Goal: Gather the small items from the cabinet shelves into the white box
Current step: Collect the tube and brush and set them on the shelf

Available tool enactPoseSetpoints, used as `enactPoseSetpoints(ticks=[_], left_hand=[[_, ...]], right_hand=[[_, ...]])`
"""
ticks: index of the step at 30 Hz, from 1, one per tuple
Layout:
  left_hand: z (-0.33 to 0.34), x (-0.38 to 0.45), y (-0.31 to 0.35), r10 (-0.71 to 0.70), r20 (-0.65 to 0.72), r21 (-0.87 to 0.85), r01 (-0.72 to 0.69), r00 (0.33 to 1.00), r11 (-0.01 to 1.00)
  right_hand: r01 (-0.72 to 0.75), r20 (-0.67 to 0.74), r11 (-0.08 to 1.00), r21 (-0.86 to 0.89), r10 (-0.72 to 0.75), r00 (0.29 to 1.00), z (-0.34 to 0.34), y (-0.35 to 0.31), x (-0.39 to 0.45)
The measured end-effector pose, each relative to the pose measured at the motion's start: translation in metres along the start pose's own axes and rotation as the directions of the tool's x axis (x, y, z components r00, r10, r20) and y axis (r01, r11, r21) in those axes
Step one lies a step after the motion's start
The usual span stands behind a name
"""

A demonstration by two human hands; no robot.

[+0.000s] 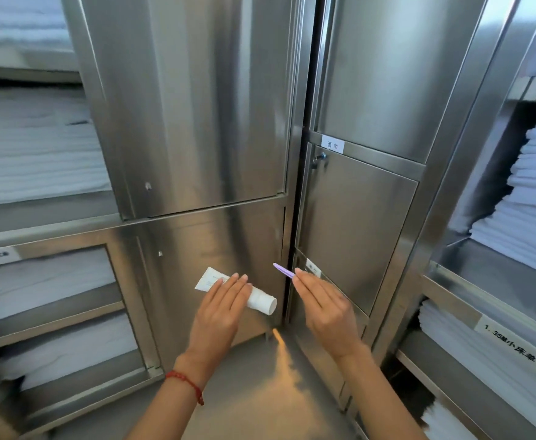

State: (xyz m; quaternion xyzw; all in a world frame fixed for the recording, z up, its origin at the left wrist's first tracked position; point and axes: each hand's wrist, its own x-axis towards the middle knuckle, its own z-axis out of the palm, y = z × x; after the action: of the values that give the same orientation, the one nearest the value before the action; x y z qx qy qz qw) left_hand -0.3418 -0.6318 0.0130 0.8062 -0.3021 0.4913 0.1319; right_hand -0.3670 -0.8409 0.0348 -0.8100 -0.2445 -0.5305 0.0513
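Observation:
My left hand (220,309) holds a white tube (260,300) with a wide white cap; the tube lies under my straight fingers, its flat crimped end pointing up-left. My right hand (322,304) pinches a thin purple stick-like item (283,270) at the fingertips, its free end pointing up-left. Both hands hover in front of closed stainless steel cabinet doors (197,122). The white box is not in view.
Open steel shelves on the left (47,300) and right (498,217) hold stacks of folded white linen. A labelled, locked door (355,223) stands right of centre. A dark gap (292,249) runs between the two cabinets. Grey floor lies below my arms.

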Motion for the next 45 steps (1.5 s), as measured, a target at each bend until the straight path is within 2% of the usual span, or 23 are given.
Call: enactPoseSetpoints(ticks=[7, 14, 21, 30, 36, 45], left_hand=[[-0.036, -0.015, -0.066, -0.029, 0.007, 0.119, 0.028, 1.0, 0.993], [-0.076, -0.028, -0.126, -0.07, -0.006, 0.235, 0.069, 0.998, 0.97], [-0.125, -0.054, -0.18, -0.212, 0.132, 0.338, 0.157, 0.968, 0.928], [-0.186, -0.085, -0.236, -0.322, 0.118, 0.465, 0.234, 0.939, 0.854], [-0.208, -0.097, -0.271, -0.408, 0.057, 0.534, 0.317, 0.911, 0.784], [-0.24, -0.116, -0.323, -0.424, -0.049, 0.695, 0.336, 0.905, 0.636]], right_hand=[[0.077, -0.098, 0.995, 0.066, -0.07, 0.993, 0.048, -0.048, 0.049], [0.128, -0.139, 0.983, 0.132, -0.11, 0.984, 0.095, -0.101, 0.088], [0.177, -0.158, 0.962, 0.21, -0.146, 0.977, 0.135, -0.159, 0.118], [0.258, -0.201, 0.9, 0.351, -0.196, 0.96, 0.178, -0.24, 0.159], [0.299, -0.247, 0.859, 0.416, -0.21, 0.946, 0.221, -0.272, 0.191], [0.383, -0.324, 0.723, 0.575, -0.229, 0.918, 0.281, -0.332, 0.24]])
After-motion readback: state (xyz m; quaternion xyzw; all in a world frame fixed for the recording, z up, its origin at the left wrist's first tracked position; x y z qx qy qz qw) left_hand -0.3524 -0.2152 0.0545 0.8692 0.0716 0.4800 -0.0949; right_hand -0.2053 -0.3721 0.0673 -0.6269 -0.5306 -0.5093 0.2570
